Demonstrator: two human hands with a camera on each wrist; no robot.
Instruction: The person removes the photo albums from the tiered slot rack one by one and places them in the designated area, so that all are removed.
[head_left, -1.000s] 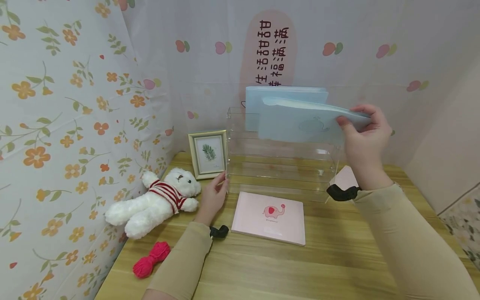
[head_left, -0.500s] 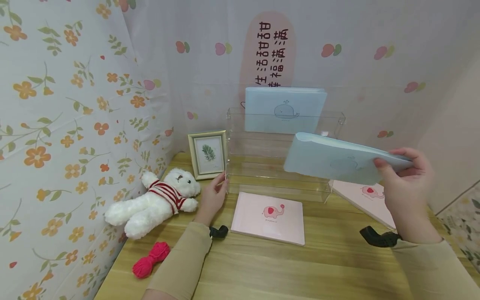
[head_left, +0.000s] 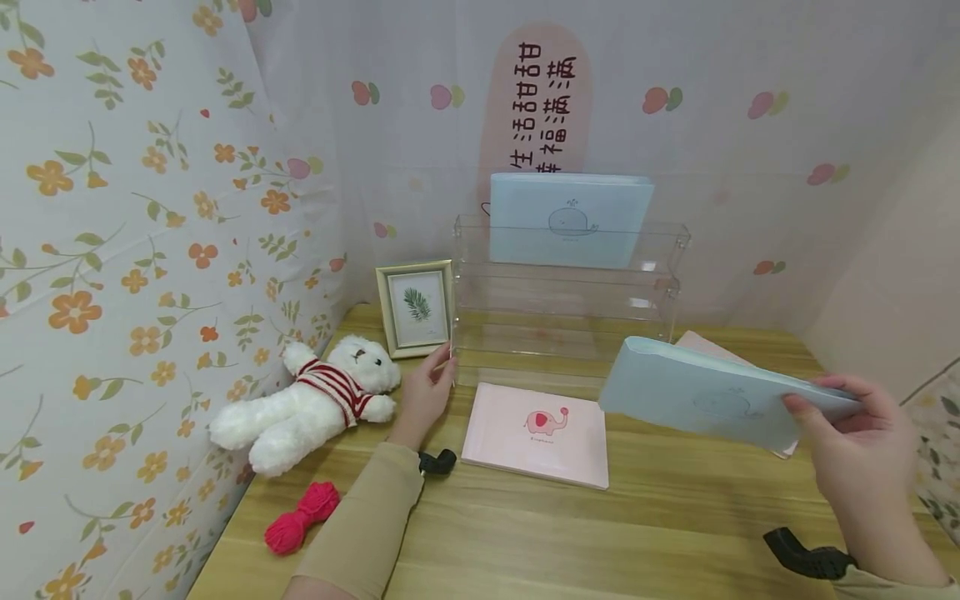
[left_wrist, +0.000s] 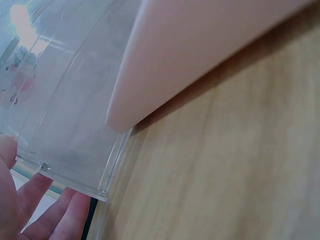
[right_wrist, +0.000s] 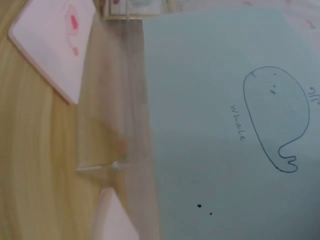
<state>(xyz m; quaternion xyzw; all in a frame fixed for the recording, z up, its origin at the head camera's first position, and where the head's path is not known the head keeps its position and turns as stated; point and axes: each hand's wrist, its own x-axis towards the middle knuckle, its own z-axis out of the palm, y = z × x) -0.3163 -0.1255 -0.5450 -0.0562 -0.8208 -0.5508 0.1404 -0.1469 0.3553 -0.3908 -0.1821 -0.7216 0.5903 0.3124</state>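
My right hand (head_left: 862, 446) pinches the right end of a light blue whale notebook (head_left: 675, 392), holding it tilted above the table; the right wrist view shows the whale drawing (right_wrist: 277, 120) up close. My left hand (head_left: 424, 396) holds the lower left side of a clear acrylic tiered rack (head_left: 555, 292). In the left wrist view its fingers lie behind the side panel (left_wrist: 75, 165), with the thumb in front. Another blue whale notebook (head_left: 566, 246) stands in the rack's top tier. A pink elephant notebook (head_left: 536, 442) lies before the rack.
A second pink notebook (head_left: 701, 342) lies right of the rack, partly hidden by the held blue one. On the left are a white teddy bear (head_left: 322, 400), a red yarn skein (head_left: 302, 517) and a framed leaf picture (head_left: 416, 308). Curtains back the wooden table (head_left: 525, 542).
My right hand has moved right and down, away from the rack's top, with the blue whale notebook. The whale notebook in the top tier came into full view. My left hand stayed put.
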